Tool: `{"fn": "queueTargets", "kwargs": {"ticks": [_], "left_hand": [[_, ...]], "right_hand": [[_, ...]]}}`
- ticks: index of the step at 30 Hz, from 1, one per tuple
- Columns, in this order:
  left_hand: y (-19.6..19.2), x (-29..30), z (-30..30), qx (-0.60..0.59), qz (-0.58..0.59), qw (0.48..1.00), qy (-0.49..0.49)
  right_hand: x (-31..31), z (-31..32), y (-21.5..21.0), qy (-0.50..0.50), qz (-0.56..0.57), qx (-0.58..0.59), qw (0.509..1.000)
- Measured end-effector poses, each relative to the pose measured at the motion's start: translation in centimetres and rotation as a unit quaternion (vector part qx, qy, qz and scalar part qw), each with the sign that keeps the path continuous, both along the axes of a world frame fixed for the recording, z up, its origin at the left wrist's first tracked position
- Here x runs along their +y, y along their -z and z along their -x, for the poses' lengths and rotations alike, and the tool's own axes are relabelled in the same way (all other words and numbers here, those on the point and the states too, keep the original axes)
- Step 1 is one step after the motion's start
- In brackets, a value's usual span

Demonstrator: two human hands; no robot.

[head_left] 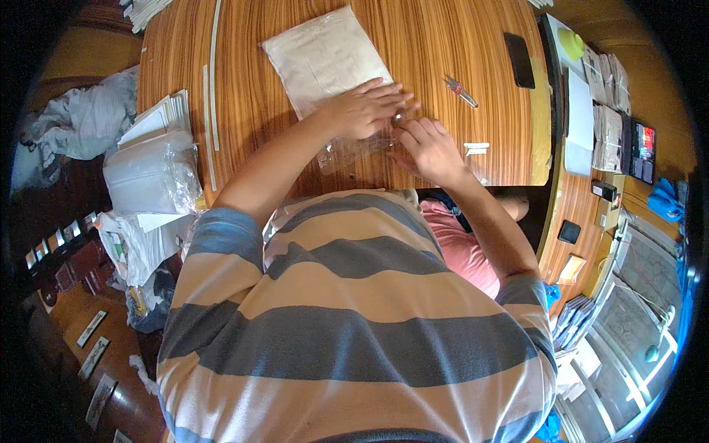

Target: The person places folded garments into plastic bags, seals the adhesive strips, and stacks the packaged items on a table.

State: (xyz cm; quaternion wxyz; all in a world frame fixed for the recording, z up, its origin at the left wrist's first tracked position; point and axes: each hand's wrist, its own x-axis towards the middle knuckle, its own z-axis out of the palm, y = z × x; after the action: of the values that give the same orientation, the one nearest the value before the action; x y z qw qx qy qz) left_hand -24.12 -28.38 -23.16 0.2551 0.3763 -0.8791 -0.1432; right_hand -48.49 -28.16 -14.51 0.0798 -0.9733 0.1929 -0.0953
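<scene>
Striped shirt [354, 325] nearest; beyond it, at twelve o'clock on the counter [244, 111], my left hand [362, 109] lies flat and my right hand [428, 148] pinches the clear plastic bag [351, 151], apparently mid-sealing; pressing along its edge seems next.

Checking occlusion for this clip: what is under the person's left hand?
The left hand lies flat on a clear plastic bag at the near edge of a bagged pale cloth. Anything beneath the palm is hidden.
</scene>
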Motion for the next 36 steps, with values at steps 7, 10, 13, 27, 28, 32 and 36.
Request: {"fn": "queueTargets", "kwargs": {"ticks": [7,10,13,27,28,32,36], "left_hand": [[-1.4,-0.3,-0.9,-0.174,-0.017,0.984,-0.033],[-0.6,0.7,-1.7,-0.140,0.022,0.990,-0.015],[-0.4,0.7,-1.8,-0.175,0.025,0.984,-0.028],[-1.1,0.7,-1.6,-0.230,0.017,0.973,-0.009],[-1.0,0.5,-1.6,-0.231,0.016,0.973,-0.007],[-0.3,0.4,-1.6,-0.232,0.030,0.972,-0.012],[0.0,0.5,-1.5,-0.208,0.029,0.978,-0.015]], "right_hand": [[-1.0,-2.4,4.1,0.003,-0.074,0.034,0.997],[-0.1,-2.4,4.6,-0.025,-0.008,0.076,0.997],[1.6,-2.4,2.7,-0.037,0.033,0.092,0.995],[5.4,-5.5,-0.4,0.089,-0.033,-0.066,0.993],[5.2,-5.8,1.0,0.073,-0.014,-0.036,0.997],[4.8,-6.6,4.5,0.017,0.049,0.014,0.999],[6.1,-5.7,2.9,-0.012,0.040,0.046,0.998]]}}
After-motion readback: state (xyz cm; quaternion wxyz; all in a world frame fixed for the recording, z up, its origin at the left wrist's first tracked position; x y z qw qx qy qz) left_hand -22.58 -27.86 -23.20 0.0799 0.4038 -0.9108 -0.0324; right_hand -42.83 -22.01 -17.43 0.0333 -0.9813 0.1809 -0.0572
